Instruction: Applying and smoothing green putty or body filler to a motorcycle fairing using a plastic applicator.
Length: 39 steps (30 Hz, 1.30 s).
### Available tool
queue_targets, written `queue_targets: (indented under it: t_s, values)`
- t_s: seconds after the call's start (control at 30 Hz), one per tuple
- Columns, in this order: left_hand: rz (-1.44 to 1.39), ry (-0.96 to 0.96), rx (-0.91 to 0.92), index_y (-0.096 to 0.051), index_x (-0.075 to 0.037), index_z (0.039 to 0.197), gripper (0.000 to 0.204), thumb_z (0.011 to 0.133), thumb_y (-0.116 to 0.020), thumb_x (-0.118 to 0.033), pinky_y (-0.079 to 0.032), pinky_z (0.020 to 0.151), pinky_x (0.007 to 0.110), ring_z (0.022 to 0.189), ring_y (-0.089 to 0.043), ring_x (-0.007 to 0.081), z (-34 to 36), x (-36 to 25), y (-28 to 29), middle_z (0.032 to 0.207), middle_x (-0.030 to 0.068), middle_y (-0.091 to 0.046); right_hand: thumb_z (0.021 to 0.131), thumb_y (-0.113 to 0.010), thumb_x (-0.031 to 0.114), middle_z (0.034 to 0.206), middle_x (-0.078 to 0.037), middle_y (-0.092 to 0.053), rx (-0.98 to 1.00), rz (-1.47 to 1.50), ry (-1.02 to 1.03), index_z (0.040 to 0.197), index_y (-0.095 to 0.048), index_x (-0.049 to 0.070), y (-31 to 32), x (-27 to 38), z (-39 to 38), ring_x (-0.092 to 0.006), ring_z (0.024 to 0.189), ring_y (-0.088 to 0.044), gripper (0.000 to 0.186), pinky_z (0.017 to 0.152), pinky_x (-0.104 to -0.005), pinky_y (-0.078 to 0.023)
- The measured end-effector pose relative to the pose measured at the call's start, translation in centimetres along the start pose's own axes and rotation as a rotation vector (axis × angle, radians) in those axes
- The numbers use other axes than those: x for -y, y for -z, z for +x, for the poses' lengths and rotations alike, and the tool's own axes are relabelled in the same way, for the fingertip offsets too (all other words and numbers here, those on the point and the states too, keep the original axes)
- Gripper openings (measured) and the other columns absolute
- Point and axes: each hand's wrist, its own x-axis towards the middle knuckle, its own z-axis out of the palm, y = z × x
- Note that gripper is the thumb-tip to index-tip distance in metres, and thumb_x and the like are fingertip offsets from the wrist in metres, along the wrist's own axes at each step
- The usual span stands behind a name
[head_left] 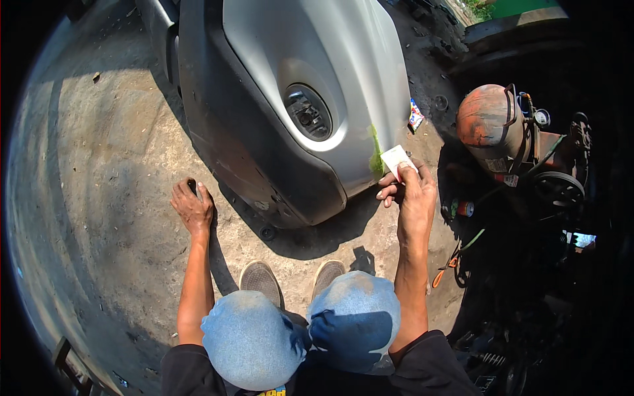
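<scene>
A grey and black vehicle bumper (284,158) stands in front of me, with a round fog lamp (308,112) set in it. Along the lower right corner of its grey panel runs a smear of green putty (376,158). My right hand (411,188) pinches a small white flat spreader (397,158) between thumb and fingers. The spreader's edge is beside the putty; whether it touches the panel I cannot tell. Left of the bumper, my left hand (193,206) hangs with loosely bent fingers, its thumb apart. A dark gap shows between thumb and fingers, and nothing held is visible.
A rusty orange compressor tank (489,119) with a gauge and wheel stands at the right. Near it lie a can (465,208), a hose (473,239) and a crumpled wrapper (415,115). My shoes (261,280) and bent knees are below, on rough concrete ground (125,191).
</scene>
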Motion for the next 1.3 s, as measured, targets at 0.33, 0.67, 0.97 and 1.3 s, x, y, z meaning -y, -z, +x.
queue_targets:
  t_s: [0.33,0.67,0.97,1.3]
  values:
    - [0.022,-0.033,-0.025,-0.058,-0.005,0.121,0.034,0.102,-0.055,-0.034,-0.039,0.101,0.05,0.112,-0.056,0.0346,-0.1,0.9,-0.4,0.115,0.0167,-0.057,0.104,-0.058,0.025,0.073,-0.012,-0.067,-0.285,0.069,0.117,0.113,-0.057,-0.001,10.2,1.0,-6.7,-0.015,0.053,-0.061,0.028,0.047,-0.0227,-0.043]
    - [-0.185,-0.084,0.0,-0.057,-0.001,0.126,0.048,0.107,-0.051,-0.044,-0.039,0.101,0.052,0.114,-0.054,0.0377,-1.4,2.7,-1.2,0.121,0.0209,-0.054,0.103,-0.054,0.019,0.076,-0.014,-0.069,-0.287,0.22,-0.419,0.115,-0.057,-0.002,17.3,-14.5,-15.5,-0.0163,0.054,-0.064,0.024,0.048,-0.0247,-0.043]
    - [-0.491,-0.219,0.332,-0.063,-0.001,0.106,0.025,0.108,-0.049,-0.022,-0.043,0.096,0.046,0.11,-0.053,0.0347,-11.6,-2.2,4.5,0.111,0.018,-0.057,0.109,-0.049,0.023,0.081,-0.013,-0.072,-0.11,0.254,-0.449,0.121,-0.061,0.0,16.0,-16.3,-13.7,-0.0132,0.059,-0.064,0.029,0.054,-0.0234,-0.044]
    - [-0.153,-0.167,0.726,-0.067,0.0,0.073,0.04,0.102,-0.065,-0.026,-0.046,0.05,0.036,0.046,-0.06,0.0205,-14.8,-2.4,11.0,0.056,0.0136,-0.063,0.108,-0.045,0.051,0.098,-0.011,-0.072,0.091,0.566,-0.485,0.121,-0.064,0.002,12.8,-18.6,-10.5,-0.0121,0.076,-0.066,0.054,0.068,-0.0271,-0.049]
